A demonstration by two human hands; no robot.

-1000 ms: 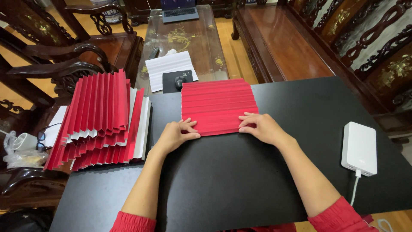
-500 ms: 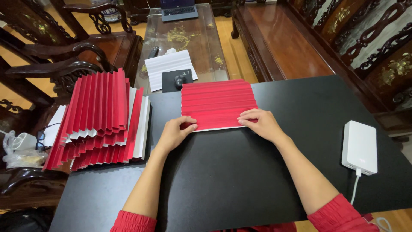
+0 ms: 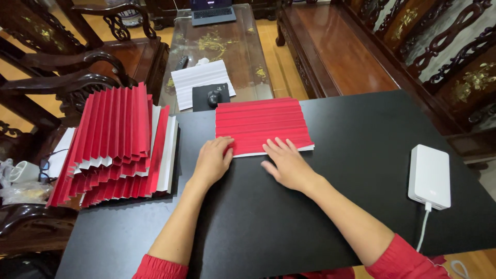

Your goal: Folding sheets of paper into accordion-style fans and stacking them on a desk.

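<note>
The red pleated sheet (image 3: 261,125) lies flat on the black table (image 3: 330,217), toward its far edge, with its white underside showing along the near border. The left hand (image 3: 213,160) rests palm down at the sheet's near left corner, fingers loosely together and touching the paper, gripping nothing. The right hand (image 3: 287,165) lies open and flat with fingers spread, fingertips on the near edge of the sheet, also holding nothing. To the left stands a stack of folded red sheets (image 3: 116,147), fanned and upright in their pleats, well apart from the hands. A white power pack (image 3: 429,175) with its cable sits on the right side of the table, clear of the work. Beyond the table a mouse on a dark pad (image 3: 212,97) and a white pleated sheet (image 3: 200,77) lie on a glass table. Judgement: the fold in hand looks best served by even pressure from both palms, keeping the near edge parallel to the existing creases, and running the fingertips outward from the middle so the pleat sets straight without skewing.
</note>
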